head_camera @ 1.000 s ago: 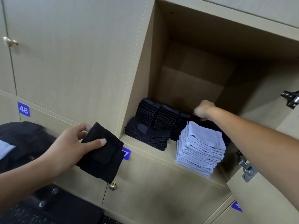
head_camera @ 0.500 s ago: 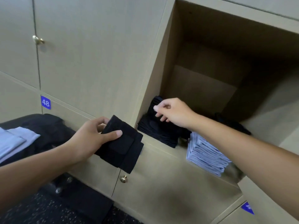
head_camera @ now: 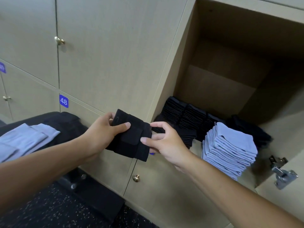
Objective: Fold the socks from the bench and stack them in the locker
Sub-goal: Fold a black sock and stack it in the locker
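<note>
Open locker (head_camera: 185, 51): its floor carries black stacks (head_camera: 179, 117) along the rear and left edge and 1 grey stack (head_camera: 230, 150) at the front edge, right of centre. Bench (head_camera: 65, 122) at left, dark, with unfolded grey socks (head_camera: 23, 140) lying on it.

Left hand (head_camera: 100, 135) holds the folded black sock (head_camera: 131, 137) in front of the closed doors, just left of the locker's front left corner; thumb on top, fingers curled behind it. Right hand (head_camera: 164, 143) pinches the sock's right edge, thumb on its face, other fingers behind or loosely curled. So both sets of fingers are clamped on the same bundle.

Step in hand, as I judge it: a hand-over from left to right before placement. To do it well:
1. Right hand should grip across the tucked flap, so the fold does not spring open when the left releases.
2. Left lets go only once the right pinch is firm.
3. Carry it flat to a black stack, not the grey one, and lower it square so the pile stays level.

Against the frame 0.5 s ago: the right hand was then inside the locker at the black stacks, holding nothing; it has now come out to the sock. The left hand's grip is unchanged. The view has shifted, so label 48 (head_camera: 63, 101) sits further right.
</note>
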A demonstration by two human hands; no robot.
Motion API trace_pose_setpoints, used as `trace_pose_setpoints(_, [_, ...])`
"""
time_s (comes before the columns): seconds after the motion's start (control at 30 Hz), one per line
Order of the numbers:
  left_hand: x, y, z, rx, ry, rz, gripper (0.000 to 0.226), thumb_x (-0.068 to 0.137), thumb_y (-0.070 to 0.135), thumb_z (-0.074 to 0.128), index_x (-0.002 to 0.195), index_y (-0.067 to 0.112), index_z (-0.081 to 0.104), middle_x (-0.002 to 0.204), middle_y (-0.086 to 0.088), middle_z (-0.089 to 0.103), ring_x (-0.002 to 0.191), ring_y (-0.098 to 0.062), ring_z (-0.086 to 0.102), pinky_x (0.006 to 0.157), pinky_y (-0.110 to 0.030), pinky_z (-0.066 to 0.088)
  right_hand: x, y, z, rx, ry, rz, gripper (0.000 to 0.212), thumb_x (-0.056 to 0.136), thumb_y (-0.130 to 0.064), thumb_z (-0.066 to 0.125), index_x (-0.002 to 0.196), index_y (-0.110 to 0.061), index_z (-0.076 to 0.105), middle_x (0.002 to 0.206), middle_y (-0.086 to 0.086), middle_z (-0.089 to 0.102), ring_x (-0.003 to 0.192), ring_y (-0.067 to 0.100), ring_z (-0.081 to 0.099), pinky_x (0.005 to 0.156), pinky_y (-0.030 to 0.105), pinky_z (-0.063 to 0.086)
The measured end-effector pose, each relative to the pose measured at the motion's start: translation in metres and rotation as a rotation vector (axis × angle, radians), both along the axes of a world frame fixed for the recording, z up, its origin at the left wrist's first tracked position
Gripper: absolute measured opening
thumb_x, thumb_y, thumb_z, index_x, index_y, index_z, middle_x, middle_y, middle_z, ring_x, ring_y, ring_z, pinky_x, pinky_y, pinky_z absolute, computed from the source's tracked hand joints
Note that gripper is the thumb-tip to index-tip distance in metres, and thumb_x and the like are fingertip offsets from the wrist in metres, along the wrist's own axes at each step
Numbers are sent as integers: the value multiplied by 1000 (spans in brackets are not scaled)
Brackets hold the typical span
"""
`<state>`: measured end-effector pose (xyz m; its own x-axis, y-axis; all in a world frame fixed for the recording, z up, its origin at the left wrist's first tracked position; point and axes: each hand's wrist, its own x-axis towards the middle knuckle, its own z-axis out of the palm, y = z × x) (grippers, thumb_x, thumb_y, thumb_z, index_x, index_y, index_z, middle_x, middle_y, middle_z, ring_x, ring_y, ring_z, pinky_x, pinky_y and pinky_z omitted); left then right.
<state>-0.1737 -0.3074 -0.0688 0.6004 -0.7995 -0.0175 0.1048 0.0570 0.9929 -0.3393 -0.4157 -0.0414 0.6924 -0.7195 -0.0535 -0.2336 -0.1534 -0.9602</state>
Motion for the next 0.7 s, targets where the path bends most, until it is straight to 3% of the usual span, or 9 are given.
trace_pose_setpoints(0.1, [-2,-1,-3,9,36,-9,24,98,24,68,118,12,63,109,-8,77,97,-26,76,87,-45,61,1,-5,-7,-189,88,-51,47,82,-17,83,118,-26,54,90,5,76,65,12,71,72,26,53])
trace_pose_setpoints(0.23, [-3,-3,-6,18,37,-4,24,98,25,68,118,13,63,108,-8,77,97,-27,76,84,-45,61,6,-8,-10,-343,129,5,26,84,-28,81,105,-25,65,97,-3,66,75,12,64,72,20,52])
trace_pose_setpoints(0.3, [-2,-3,-6,8,47,-16,25,97,24,69,119,12,64,108,-8,78,96,-27,77,84,-44,61,9,-11,-10,-389,137,38,19,89,-33,75,104,-27,66,100,-3,61,75,11,58,75,27,51])
trace_pose_setpoints(0.4, [-3,-2,-5,3,41,-56,27,95,21,71,119,12,66,107,-8,78,95,-27,77,78,-40,61,13,-14,-11,-484,219,89,23,89,-41,73,106,-30,63,99,-6,51,83,7,50,72,22,38])
trace_pose_setpoints(0.5, [-5,-1,-5,12,9,-74,26,93,23,73,116,13,70,104,-8,79,95,-27,77,77,-38,60,16,-14,-11,-496,273,126,22,90,-43,72,101,-28,60,99,-9,44,92,2,48,74,19,36])
trace_pose_setpoints(0.6, [-8,-1,-4,22,13,-63,33,94,37,69,115,12,72,102,-9,79,94,-27,77,76,-38,60,18,-13,-9,-513,282,153,19,92,-41,71,96,-27,59,106,-7,48,93,1,48,72,17,36])
trace_pose_setpoints(0.7, [-6,-4,-4,45,72,-37,38,98,45,62,112,11,72,102,-11,79,94,-30,77,78,-41,60,19,-16,-5,-539,276,169,18,91,-38,72,90,-27,58,110,1,58,94,11,54,76,24,42])
